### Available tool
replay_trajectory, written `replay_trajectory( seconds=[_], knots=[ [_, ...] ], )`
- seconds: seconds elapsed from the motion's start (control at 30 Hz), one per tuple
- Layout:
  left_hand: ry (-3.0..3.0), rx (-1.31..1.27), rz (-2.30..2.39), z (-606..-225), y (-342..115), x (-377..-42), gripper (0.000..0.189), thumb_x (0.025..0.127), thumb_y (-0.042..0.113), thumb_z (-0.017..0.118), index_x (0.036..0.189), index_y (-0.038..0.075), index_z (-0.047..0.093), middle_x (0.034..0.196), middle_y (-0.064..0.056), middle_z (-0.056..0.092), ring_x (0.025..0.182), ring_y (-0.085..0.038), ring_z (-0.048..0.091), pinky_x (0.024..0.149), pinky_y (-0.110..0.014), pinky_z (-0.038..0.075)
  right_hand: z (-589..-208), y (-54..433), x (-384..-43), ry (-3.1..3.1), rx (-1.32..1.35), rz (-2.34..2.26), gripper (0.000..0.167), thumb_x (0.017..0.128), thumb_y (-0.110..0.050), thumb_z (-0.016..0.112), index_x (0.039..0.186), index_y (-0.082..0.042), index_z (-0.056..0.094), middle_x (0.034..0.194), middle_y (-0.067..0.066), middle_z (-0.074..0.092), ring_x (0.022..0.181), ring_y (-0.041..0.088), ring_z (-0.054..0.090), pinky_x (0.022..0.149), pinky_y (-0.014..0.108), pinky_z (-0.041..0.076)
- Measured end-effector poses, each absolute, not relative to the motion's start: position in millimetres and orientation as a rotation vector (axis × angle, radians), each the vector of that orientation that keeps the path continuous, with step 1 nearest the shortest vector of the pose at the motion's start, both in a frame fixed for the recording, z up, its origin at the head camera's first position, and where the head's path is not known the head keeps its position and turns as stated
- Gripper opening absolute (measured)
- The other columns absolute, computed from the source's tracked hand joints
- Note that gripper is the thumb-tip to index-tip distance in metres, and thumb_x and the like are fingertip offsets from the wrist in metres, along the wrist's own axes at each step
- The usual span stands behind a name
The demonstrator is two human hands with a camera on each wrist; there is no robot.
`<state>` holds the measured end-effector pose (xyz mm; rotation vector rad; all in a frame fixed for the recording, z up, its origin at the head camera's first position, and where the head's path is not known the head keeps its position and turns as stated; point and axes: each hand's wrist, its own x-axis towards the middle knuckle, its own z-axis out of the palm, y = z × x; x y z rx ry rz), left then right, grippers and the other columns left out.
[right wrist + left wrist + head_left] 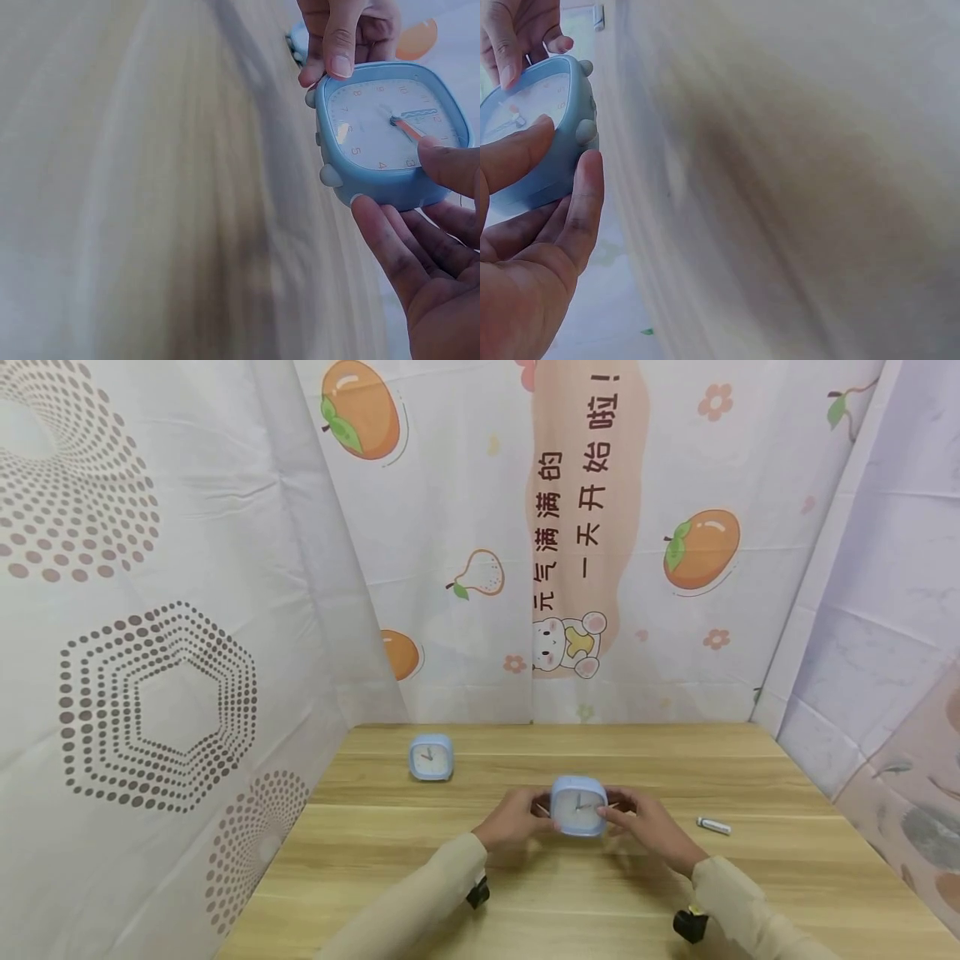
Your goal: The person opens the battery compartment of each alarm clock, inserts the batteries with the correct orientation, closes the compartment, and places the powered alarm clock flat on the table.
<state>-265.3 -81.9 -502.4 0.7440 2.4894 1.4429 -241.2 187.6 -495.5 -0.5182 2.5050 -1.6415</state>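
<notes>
Over the table (345, 868) | blue clock (577, 808): dial facing head camera, near-square | left hand (513, 817), right hand (654, 827): fingers pinching its sides

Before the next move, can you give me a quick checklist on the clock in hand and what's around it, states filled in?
1. Left hand on the held clock: ok, it grips one side with the thumb on the front.
2. Right hand on the same clock: ok, it grips the opposite side, thumb also on the front.
3. Clock's back inspected: cannot tell its condition, the back faces away from the head view.
4. Second clock out of the way: ok, it stands on the tabletop, apart from both hands.
5. Small cylinder, apparently a battery, in hand: not ok, it lies on the tabletop beyond the right hand.
</notes>
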Motion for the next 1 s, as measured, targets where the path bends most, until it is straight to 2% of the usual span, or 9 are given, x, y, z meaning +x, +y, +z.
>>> replay_trajectory(
  seconds=[0.23,0.4,0.7,1.0],
  knots=[
    [2.555,0.736,1.450,-498,-71,-286,0.038,0.090,0.011,0.081,0.124,0.000,0.069,0.103,0.000,0.072,0.090,-0.007,0.066,0.079,-0.024,0.056,-491,190,-260,2.557,-0.507,-1.653,0.054,0.102,-0.026,0.067,0.144,0.005,0.052,0.124,0.019,0.064,0.106,0.027,0.062,0.082,0.042,0.060],
    [2.565,0.676,1.477,-500,-65,-299,0.042,0.091,0.011,0.080,0.129,0.001,0.067,0.105,0.001,0.071,0.090,-0.007,0.065,0.079,-0.025,0.056,-492,192,-276,2.612,-0.562,-1.645,0.053,0.104,-0.021,0.065,0.144,0.010,0.049,0.122,0.023,0.064,0.104,0.029,0.063,0.079,0.042,0.061],
    [2.579,0.616,1.504,-502,-52,-321,0.046,0.093,0.010,0.078,0.135,0.000,0.063,0.106,0.000,0.070,0.090,-0.008,0.064,0.077,-0.025,0.056,-490,194,-296,2.673,-0.509,-1.616,0.052,0.104,-0.017,0.063,0.144,0.012,0.047,0.123,0.025,0.063,0.105,0.033,0.062,0.082,0.045,0.060],
    [2.593,0.566,1.542,-502,-41,-336,0.047,0.090,0.006,0.079,0.133,-0.005,0.062,0.111,-0.009,0.070,0.094,-0.017,0.067,0.077,-0.029,0.059,-487,198,-313,2.706,-0.520,-1.593,0.050,0.105,-0.012,0.060,0.146,0.012,0.045,0.128,0.029,0.060,0.112,0.039,0.061,0.086,0.050,0.058]
  ],
)
